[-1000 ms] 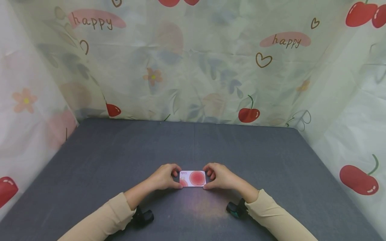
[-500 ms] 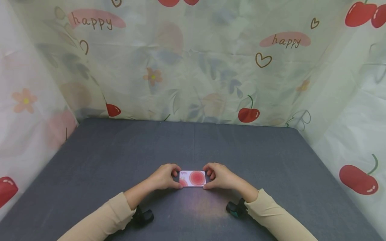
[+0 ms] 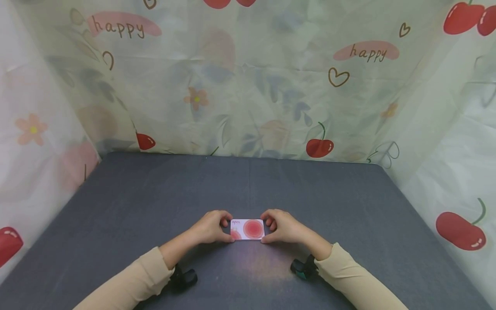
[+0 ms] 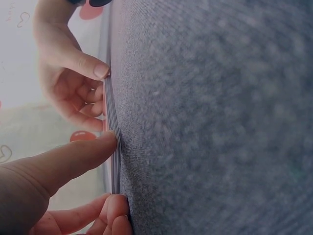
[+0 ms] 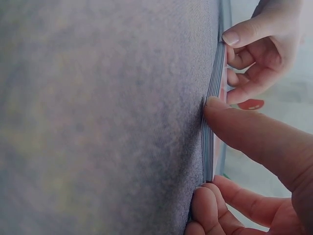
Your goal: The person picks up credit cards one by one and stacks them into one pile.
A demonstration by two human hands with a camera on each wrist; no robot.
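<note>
A small stack of cards (image 3: 248, 229), its top one pale pink with red circles and a printed word, lies flat on the dark table. My left hand (image 3: 212, 227) holds its left end, thumb on the near edge and forefinger at the far corner. On the opposite end, my right hand (image 3: 284, 226) grips the same way. In the left wrist view, thin layers show along the side of the card stack (image 4: 112, 115), with both thumbs against it. The right wrist view shows the layered edge of the cards (image 5: 207, 152) close up, fingertips at its end.
Dark grey cloth covers the table (image 3: 248, 185). Behind it hangs a pale curtain (image 3: 248, 107) with cherries, hearts and flowers, and similar cloth encloses both sides. Black devices sit at the left wrist (image 3: 185, 279) and right wrist (image 3: 304, 268).
</note>
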